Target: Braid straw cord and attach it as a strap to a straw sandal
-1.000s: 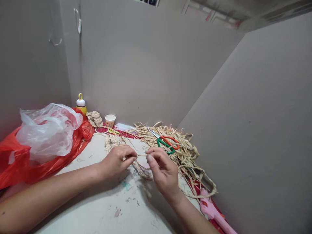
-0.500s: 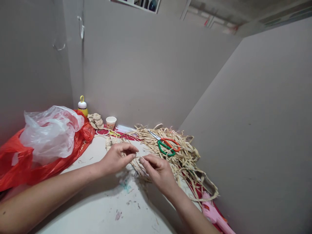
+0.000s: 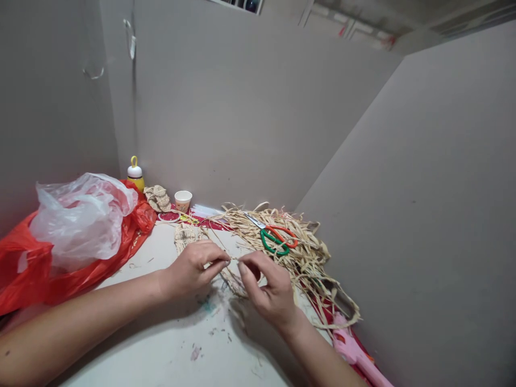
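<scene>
Over the white table, my left hand [image 3: 196,270] is closed in a pinch, thumb against forefinger, on a thin straw strand [image 3: 234,259]. The strand's other end is pinched by my right hand [image 3: 271,287], so a short piece spans the small gap between the fingertips. Below and behind the hands lies a braided straw piece [image 3: 184,235], partly hidden by my left hand. To the right spreads a loose heap of pale dried straw [image 3: 312,251]. Scissors [image 3: 274,238] with one green and one orange handle rest on the heap, blades pointing up and left.
Left stands a red plastic bag [image 3: 30,269] with a clear bag [image 3: 83,226] on it. At the back are a yellow bottle [image 3: 135,174], a crumpled woven piece [image 3: 157,199] and a paper cup [image 3: 183,201]. A pink glue gun [image 3: 352,349] lies right. Grey partitions enclose the table.
My left thumb and forefinger have closed together on the strand. Both hands have shifted slightly to the right. The scissors and heap lie as before.
</scene>
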Demonstrator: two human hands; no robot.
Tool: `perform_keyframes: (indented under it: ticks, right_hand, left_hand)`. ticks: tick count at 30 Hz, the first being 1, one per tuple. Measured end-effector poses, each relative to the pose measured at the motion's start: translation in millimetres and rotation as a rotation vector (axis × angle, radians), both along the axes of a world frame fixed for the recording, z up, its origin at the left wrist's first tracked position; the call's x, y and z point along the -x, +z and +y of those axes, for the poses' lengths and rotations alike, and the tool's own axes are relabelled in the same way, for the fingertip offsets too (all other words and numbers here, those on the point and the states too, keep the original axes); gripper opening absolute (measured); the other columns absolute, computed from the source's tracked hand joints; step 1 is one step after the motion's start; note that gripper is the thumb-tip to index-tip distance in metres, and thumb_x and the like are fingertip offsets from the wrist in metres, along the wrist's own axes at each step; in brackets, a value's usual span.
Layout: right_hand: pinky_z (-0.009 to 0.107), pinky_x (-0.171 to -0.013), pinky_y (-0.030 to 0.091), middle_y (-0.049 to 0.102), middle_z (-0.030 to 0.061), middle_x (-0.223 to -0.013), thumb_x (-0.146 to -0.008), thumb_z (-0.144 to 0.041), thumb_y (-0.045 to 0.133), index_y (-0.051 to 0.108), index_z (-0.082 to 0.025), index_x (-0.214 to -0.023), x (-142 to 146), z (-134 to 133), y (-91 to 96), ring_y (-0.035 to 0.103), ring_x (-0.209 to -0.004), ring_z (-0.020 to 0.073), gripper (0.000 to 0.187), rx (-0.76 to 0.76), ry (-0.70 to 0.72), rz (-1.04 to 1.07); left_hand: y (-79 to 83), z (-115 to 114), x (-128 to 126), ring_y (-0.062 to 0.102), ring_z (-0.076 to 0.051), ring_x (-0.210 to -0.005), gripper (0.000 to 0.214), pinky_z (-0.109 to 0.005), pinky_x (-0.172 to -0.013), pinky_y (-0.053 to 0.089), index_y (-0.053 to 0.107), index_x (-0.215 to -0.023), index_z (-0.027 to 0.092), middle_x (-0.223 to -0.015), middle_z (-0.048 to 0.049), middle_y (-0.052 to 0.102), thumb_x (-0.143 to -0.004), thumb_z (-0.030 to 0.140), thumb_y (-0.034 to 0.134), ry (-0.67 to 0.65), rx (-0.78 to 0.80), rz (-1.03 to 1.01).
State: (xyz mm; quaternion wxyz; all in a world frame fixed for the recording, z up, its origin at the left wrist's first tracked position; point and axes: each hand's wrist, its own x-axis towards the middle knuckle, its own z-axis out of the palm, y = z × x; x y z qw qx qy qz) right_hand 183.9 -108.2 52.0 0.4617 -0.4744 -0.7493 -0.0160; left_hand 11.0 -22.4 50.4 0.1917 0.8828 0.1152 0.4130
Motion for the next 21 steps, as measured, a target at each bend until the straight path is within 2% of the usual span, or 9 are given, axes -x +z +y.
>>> perform_keyframes:
  ticks: [2,4,9,14,16,21]
  right_hand:
    - [0.025,-0.054,0.045,0.063,0.0061,-0.098,-0.084,-0.014,0.053,0.054,-0.024,-0.114,-2,2,0.3,0.057,-0.063,0.0126,0.032,0.023,-0.011,0.108]
    - [0.025,-0.053,0.048,0.062,0.0075,-0.113,-0.084,-0.014,0.055,0.048,-0.028,-0.127,-3,6,-1.6,0.059,-0.064,0.0118,0.046,0.075,0.017,0.139]
    - [0.034,-0.069,0.052,0.071,0.006,-0.091,-0.086,-0.013,0.054,0.064,-0.028,-0.111,-3,10,-5.9,0.065,-0.077,0.0189,0.031,0.012,0.109,0.0]
    - [0.031,-0.063,0.051,0.068,0.0069,-0.082,-0.088,-0.015,0.053,0.067,-0.025,-0.105,-7,9,-3.3,0.063,-0.073,0.0183,0.025,0.003,0.093,-0.09]
    - [0.031,-0.064,0.051,0.067,0.0079,-0.082,-0.087,-0.013,0.052,0.066,-0.024,-0.104,-9,8,-2.2,0.062,-0.074,0.0181,0.024,-0.023,0.082,-0.111]
    - [0.03,-0.063,0.049,0.067,0.0085,-0.082,-0.087,-0.013,0.05,0.066,-0.022,-0.103,-10,7,-3.7,0.061,-0.072,0.0178,0.024,-0.042,0.049,-0.192]
  left_hand:
    - [3.7,-2,0,0.061,-0.015,-0.069,0.016,-0.026,-0.068,0.045,0.067,-0.084,0.016,-0.074,-0.0064,0.068,-0.087,0.02,0.051,-0.017,0.056,-0.022]
    - [5.4,-3,-1,0.06,-0.014,-0.068,0.015,-0.025,-0.067,0.045,0.066,-0.081,0.016,-0.073,-0.0055,0.067,-0.086,0.019,0.051,-0.032,0.103,-0.018]
    - [4.2,-3,-2,0.057,-0.013,-0.066,0.015,-0.024,-0.066,0.043,0.062,-0.076,0.017,-0.07,-0.0027,0.063,-0.085,0.018,0.05,-0.048,0.179,0.045]
    - [5.9,-4,-1,0.053,-0.012,-0.065,0.006,-0.023,-0.063,0.041,0.058,-0.076,0.017,-0.069,0.0002,0.059,-0.082,0.018,0.055,-0.06,0.308,0.06]
    - [7.8,-4,-1,0.052,-0.011,-0.065,0.005,-0.023,-0.062,0.041,0.056,-0.075,0.017,-0.068,0.001,0.057,-0.08,0.019,0.057,-0.063,0.432,0.03]
    - [12.7,3,-3,0.051,-0.01,-0.059,0.019,-0.023,-0.057,0.04,0.054,-0.071,0.015,-0.063,0.0019,0.056,-0.073,0.027,0.069,-0.182,0.936,-0.117]
